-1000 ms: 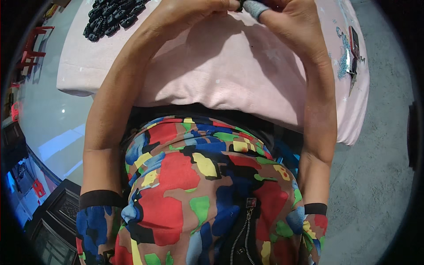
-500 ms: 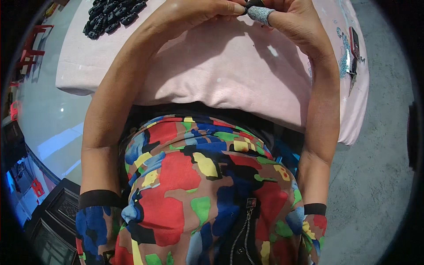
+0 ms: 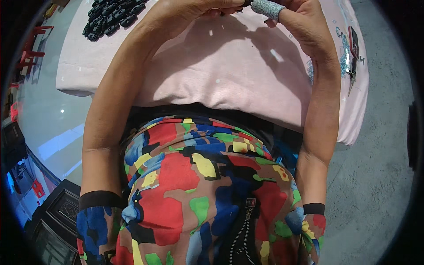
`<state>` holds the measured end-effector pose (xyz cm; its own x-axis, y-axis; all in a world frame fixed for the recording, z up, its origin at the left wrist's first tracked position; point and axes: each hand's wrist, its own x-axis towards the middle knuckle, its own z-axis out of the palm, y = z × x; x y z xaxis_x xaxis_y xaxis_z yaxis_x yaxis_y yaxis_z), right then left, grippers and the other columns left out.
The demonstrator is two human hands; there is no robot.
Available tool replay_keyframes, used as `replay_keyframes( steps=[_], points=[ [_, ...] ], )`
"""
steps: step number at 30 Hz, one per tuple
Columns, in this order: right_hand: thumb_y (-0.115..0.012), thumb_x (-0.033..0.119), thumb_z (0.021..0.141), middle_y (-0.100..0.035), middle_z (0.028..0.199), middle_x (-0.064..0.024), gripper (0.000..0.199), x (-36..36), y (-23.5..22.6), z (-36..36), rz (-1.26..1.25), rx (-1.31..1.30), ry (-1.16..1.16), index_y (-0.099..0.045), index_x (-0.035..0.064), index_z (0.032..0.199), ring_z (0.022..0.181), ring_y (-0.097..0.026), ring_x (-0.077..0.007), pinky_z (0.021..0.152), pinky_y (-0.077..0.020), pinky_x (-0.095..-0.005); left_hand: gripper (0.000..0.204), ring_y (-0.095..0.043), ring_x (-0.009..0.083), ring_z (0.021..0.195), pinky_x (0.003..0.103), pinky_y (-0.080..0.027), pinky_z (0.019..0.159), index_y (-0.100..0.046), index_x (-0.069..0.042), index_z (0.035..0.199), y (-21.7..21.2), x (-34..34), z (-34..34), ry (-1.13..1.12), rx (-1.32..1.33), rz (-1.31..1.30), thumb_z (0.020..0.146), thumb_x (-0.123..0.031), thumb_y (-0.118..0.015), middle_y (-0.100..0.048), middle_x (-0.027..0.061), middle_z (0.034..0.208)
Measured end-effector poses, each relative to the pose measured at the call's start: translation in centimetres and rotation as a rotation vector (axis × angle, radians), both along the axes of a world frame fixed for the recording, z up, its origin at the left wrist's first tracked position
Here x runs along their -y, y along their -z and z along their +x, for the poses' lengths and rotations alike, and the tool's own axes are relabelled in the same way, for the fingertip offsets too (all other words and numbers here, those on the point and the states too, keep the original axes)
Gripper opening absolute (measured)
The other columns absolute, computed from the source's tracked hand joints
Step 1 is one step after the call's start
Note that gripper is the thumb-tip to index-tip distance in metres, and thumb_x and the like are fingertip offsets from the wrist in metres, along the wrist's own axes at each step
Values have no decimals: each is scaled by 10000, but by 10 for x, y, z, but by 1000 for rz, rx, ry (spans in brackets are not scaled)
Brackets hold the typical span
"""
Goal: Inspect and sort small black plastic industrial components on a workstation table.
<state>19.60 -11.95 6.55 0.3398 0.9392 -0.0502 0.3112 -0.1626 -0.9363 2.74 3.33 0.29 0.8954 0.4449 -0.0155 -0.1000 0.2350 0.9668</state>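
At the top edge of the view my left hand [image 3: 216, 6] and my right hand [image 3: 297, 14] meet above the table, both partly cut off by the frame. My left fingers pinch a small black piece [image 3: 247, 3], of which only a bit shows between the hands. The right thumb wears a grey speckled wrap [image 3: 267, 9] and presses toward the same piece, its fingers curled. To the left of my left forearm lies a pile of small black molded parts [image 3: 112, 18], similar in colour to the held piece.
A pink cloth [image 3: 212, 79] covers the table. Near its right edge lie a red-and-black flat object [image 3: 353, 42] and a pointed metal tool [image 3: 352, 78]. Red plastic chairs [image 3: 32, 53] stand on the floor at the far left, and dark panelled furniture [image 3: 55, 221] at lower left.
Both hands have shifted slightly toward the top edge, and my right hand has turned so more of the grey wrap shows. Less of the black piece is visible now.
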Motion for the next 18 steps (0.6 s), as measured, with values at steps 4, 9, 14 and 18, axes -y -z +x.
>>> replay_keyframes(
  steps=[4,9,14,18],
  points=[
    [-730,43,910,-700,787,10,61,0,3,1,23,-19,-26,-748,-9,936,657,-606,-51,585,-485,-221,318,-688,137,830,284,-542,775,-780,-45,1090,21,-14,-7,0,-33,427,925,-317,-784,-739,65,912],
    [-731,35,908,-702,800,2,61,-1,7,-1,22,-12,-24,-746,-15,937,668,-602,-51,585,-471,-218,322,-677,112,808,242,-532,759,-785,-39,1062,18,-7,-5,-41,-19,383,915,-325,-799,-742,54,890],
    [-711,14,899,-696,781,6,52,-6,10,-9,-3,0,22,-745,-25,907,654,-587,-52,568,-458,-221,303,-687,120,787,264,-570,782,-788,-36,1037,20,-16,-10,-23,-72,563,910,-310,-804,-737,55,864],
    [-687,-16,879,-681,751,8,61,-3,4,-16,17,105,41,-741,-41,865,649,-570,-50,555,-452,-230,292,-684,116,788,263,-565,770,-787,-33,1020,19,-5,-8,-78,-31,526,920,-307,-794,-730,57,854]
  ],
)
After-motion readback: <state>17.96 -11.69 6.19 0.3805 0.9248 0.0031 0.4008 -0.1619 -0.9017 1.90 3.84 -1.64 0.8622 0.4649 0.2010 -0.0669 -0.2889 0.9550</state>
